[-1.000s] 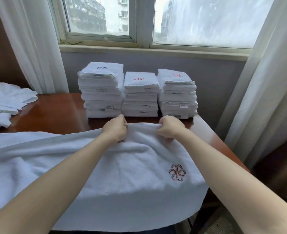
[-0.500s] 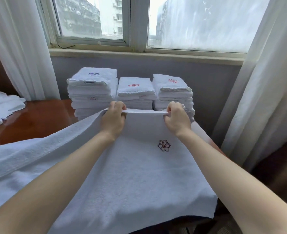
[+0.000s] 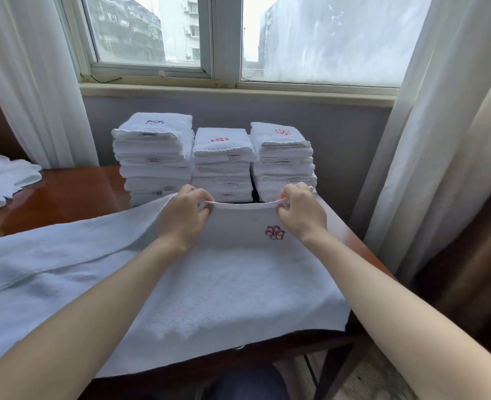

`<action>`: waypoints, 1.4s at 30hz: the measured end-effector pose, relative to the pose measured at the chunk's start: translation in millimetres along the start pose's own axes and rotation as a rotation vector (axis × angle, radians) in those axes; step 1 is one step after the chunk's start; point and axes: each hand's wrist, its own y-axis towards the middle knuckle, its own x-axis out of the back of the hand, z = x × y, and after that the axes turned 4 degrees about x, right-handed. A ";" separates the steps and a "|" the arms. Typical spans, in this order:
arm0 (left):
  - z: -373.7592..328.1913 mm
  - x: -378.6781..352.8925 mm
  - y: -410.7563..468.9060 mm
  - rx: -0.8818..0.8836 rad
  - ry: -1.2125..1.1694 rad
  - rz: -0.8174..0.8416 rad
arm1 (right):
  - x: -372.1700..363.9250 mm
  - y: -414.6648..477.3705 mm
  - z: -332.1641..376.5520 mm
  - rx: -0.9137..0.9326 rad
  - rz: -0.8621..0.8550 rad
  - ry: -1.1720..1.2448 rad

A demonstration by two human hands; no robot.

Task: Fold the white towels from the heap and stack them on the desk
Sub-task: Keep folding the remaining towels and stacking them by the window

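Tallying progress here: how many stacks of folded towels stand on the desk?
3: left stack, middle stack, right stack, side by side under the window; the held towel hides their bases.

Bare forearms (image 3: 100, 307), left hand (image 3: 185, 216), right hand (image 3: 303, 215), dark blue clothing (image 3: 247, 383) below

We face three stacks of folded towels (image 3: 221, 166) walling off the frame's centre. Bare desk (image 3: 71, 194) lies open at centre left, between the stacks and the heap (image 3: 2, 180) at the left edge. A towel (image 3: 209, 290) blankets the lower frame. A curtain (image 3: 429, 168) hems in the right side.
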 end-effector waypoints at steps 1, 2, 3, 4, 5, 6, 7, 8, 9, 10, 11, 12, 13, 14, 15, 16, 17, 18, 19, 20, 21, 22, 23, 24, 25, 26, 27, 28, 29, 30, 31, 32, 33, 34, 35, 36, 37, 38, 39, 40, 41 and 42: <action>-1.8 2.3 -5.3 -0.006 -0.003 -0.014 | 3.2 -5.3 0.6 0.000 -0.013 -0.001; -3.5 4.6 -10.9 -0.012 -0.003 -0.025 | 6.1 -10.8 0.9 0.000 -0.019 0.002; -4.9 6.8 -16.7 -0.016 0.002 -0.031 | 8.6 -16.5 1.2 -0.002 -0.020 0.006; -6.1 8.9 -23.2 -0.020 0.011 -0.035 | 11.0 -22.6 1.5 -0.004 -0.018 0.011; -6.9 10.5 -30.3 -0.024 0.021 -0.040 | 12.8 -28.9 1.7 -0.007 -0.013 0.015; -7.2 11.8 -37.9 -0.029 0.030 -0.044 | 14.2 -35.4 1.6 -0.011 -0.006 0.018; -7.3 12.7 -45.6 -0.030 0.041 -0.046 | 15.0 -42.4 1.4 -0.017 0.005 0.019; -7.1 13.0 -53.1 -0.029 0.051 -0.046 | 15.2 -49.3 0.9 -0.026 0.019 0.013; -6.4 12.8 -59.8 -0.027 0.058 -0.040 | 14.8 -56.7 0.0 -0.036 0.038 0.000; -5.5 12.2 -66.3 -0.029 0.065 -0.030 | 14.2 -64.0 -1.3 -0.046 0.062 -0.018; -4.6 11.6 -72.3 -0.033 0.076 -0.010 | 13.5 -71.3 -2.7 -0.054 0.089 -0.036; -3.2 11.1 -77.8 -0.039 0.098 0.016 | 12.7 -78.1 -4.3 -0.061 0.120 -0.050; -1.7 10.4 -83.0 -0.053 0.136 0.044 | 11.9 -84.3 -5.3 -0.067 0.152 -0.061; -0.3 9.5 -88.1 -0.076 0.184 0.061 | 11.8 -89.9 -5.6 -0.070 0.178 -0.069; 0.8 8.9 -93.2 -0.103 0.230 0.068 | 12.6 -95.0 -5.1 -0.073 0.197 -0.078; 1.5 9.2 -97.5 -0.125 0.263 0.065 | 14.1 -98.4 -3.5 -0.077 0.210 -0.095; 1.3 10.2 -100.3 -0.142 0.287 0.060 | 16.2 -100.6 -1.4 -0.085 0.223 -0.123; 0.6 11.6 -101.8 -0.162 0.309 0.048 | 18.8 -101.5 1.0 -0.100 0.241 -0.163; 0.1 12.9 -101.5 -0.190 0.334 0.030 | 21.8 -101.9 3.3 -0.123 0.267 -0.209; -0.1 13.9 -100.2 -0.222 0.360 0.015 | 24.9 -101.3 5.3 -0.156 0.299 -0.256; -0.3 14.4 -98.3 -0.250 0.385 0.003 | 27.9 -100.6 6.5 -0.193 0.332 -0.303; -0.6 14.7 -96.2 -0.271 0.412 -0.006 | 30.1 -99.6 7.6 -0.220 0.361 -0.356; -0.7 14.5 -94.3 -0.281 0.437 -0.006 | 30.5 -98.5 8.7 -0.224 0.374 -0.413; -0.6 13.3 -91.9 -0.282 0.448 -0.001 | 29.2 -97.5 10.5 -0.204 0.371 -0.455; -0.3 11.1 -90.7 -0.274 0.435 0.017 | 26.4 -97.0 13.4 -0.167 0.364 -0.461; -0.6 8.5 -90.3 -0.255 0.402 0.053 | 22.0 -96.6 17.8 -0.123 0.360 -0.422; -0.9 5.4 -90.8 -0.227 0.375 0.105 | 16.7 -96.7 23.6 -0.083 0.369 -0.349; -0.5 1.9 -91.4 -0.199 0.366 0.171 | 10.6 -97.1 30.2 -0.048 0.387 -0.267; 0.6 -1.3 -91.8 -0.175 0.381 0.235 | 4.0 -98.1 36.8 -0.011 0.409 -0.201; 1.9 -4.4 -91.6 -0.157 0.406 0.293 | -3.0 -99.3 42.8 0.025 0.428 -0.161; 3.3 -6.9 -91.2 -0.138 0.428 0.344 | -9.7 -100.5 47.6 0.056 0.442 -0.139; 4.7 -9.0 -90.5 -0.117 0.435 0.385 | -15.7 -101.4 50.6 0.074 0.454 -0.124; 5.8 -11.1 -89.4 -0.097 0.431 0.415 | -20.9 -101.7 51.7 0.078 0.466 -0.116; 6.7 -13.3 -87.5 -0.083 0.426 0.436 | -24.8 -101.4 51.0 0.075 0.481 -0.117; 7.2 -15.5 -85.7 -0.074 0.428 0.452 | -27.5 -100.7 48.8 0.070 0.498 -0.120; 6.7 -18.3 -83.4 -0.070 0.436 0.464 | -29.0 -99.4 45.0 0.065 0.514 -0.118; 4.8 -22.1 -81.2 -0.067 0.448 0.474 | -28.8 -97.2 39.8 0.064 0.526 -0.111; 1.7 -26.6 -78.6 -0.066 0.457 0.483 | -27.2 -94.1 33.6 0.066 0.533 -0.102; -2.6 -32.0 -76.3 -0.066 0.462 0.494 | -24.9 -91.1 26.5 0.067 0.536 -0.097; -7.9 -38.0 -74.1 -0.068 0.462 0.503 | -22.2 -88.2 19.0 0.066 0.536 -0.096; -13.9 -44.5 -72.2 -0.069 0.457 0.507 | -19.1 -85.4 11.3 0.063 0.535 -0.099; -20.4 -51.4 -70.2 -0.073 0.451 0.506 | -15.7 -83.1 3.0 0.060 0.533 -0.102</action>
